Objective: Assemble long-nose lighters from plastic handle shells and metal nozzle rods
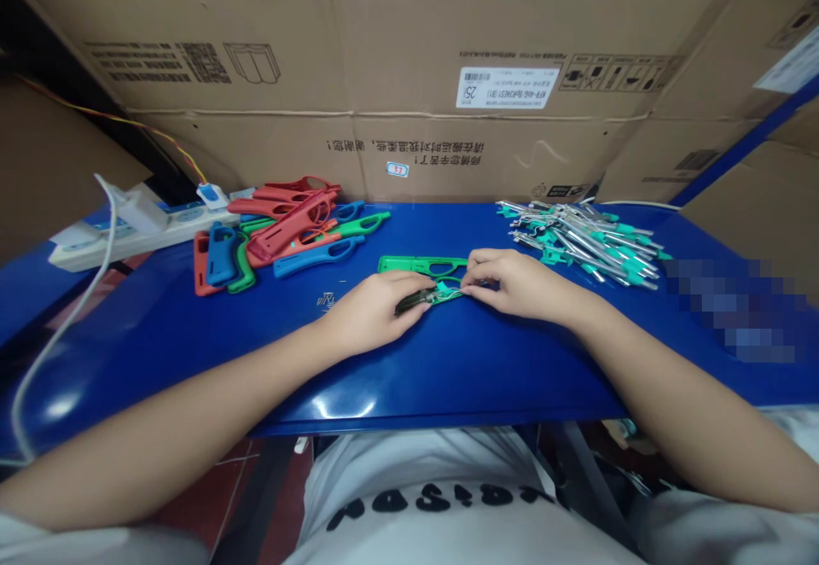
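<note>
My left hand (374, 309) and my right hand (518, 283) meet over the middle of the blue table (192, 334). Between them lies a small green and metal part (435, 295). My left hand's fingers curl over its dark left end. My right hand pinches its right end. Just behind the hands lies a green plastic handle shell (419, 265), flat on the table and touching my right fingers.
A heap of red, blue and green handle shells (281, 228) lies at the back left. A pile of metal rods with teal fittings (585, 236) lies at the back right. A white power strip (134, 224) with cables sits far left. Cardboard boxes (409, 70) wall the back.
</note>
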`<state>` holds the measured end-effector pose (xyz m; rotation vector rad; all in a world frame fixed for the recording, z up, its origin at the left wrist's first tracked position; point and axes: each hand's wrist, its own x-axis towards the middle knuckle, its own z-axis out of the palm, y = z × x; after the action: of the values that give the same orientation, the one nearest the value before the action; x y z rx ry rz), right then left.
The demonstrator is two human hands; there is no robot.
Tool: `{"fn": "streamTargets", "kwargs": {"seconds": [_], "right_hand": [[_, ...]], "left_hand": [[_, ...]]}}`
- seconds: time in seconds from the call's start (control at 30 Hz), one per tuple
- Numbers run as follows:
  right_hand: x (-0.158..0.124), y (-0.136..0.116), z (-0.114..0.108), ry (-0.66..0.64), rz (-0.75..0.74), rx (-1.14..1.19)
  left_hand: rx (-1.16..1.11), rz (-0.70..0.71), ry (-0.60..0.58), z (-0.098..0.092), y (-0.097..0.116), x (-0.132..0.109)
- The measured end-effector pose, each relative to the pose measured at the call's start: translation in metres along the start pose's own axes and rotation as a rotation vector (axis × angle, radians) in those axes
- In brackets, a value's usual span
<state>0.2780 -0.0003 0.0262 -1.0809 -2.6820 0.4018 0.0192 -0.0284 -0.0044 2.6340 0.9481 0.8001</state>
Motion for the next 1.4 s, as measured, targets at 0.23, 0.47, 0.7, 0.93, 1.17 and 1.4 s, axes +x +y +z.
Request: {"fn": "streamTargets", "kwargs": {"seconds": [0.23, 0.47, 0.7, 0.93, 1.17, 1.4], "right_hand": [[0.000, -0.001, -0.001, 0.001, 0.021, 0.002], [-0.001, -0.001, -0.001, 0.007, 0.003, -0.004], [0.002, -0.005, 0.002, 0.031, 0.107, -0.035], [0.001, -0.002, -0.001, 0.026, 0.035, -0.012], [-0.003, -0.004, -0.006, -0.010, -0.089, -0.118], [-0.005, 0.000, -0.003, 0.084, -0.136, -0.152]], "left_hand": [[0.034, -0.026, 0.058, -0.003, -0.002, 0.001], [0.047, -0.075, 0.047, -0.006, -0.001, 0.001], [0.056, -0.102, 0.032, -0.009, 0.002, 0.001], [0.082, -0.126, 0.023, -0.010, 0.002, 0.001], [0.151, -0.169, -0.023, -0.013, 0.005, 0.002], [0.186, -0.157, -0.070, -0.014, 0.005, 0.001]]}}
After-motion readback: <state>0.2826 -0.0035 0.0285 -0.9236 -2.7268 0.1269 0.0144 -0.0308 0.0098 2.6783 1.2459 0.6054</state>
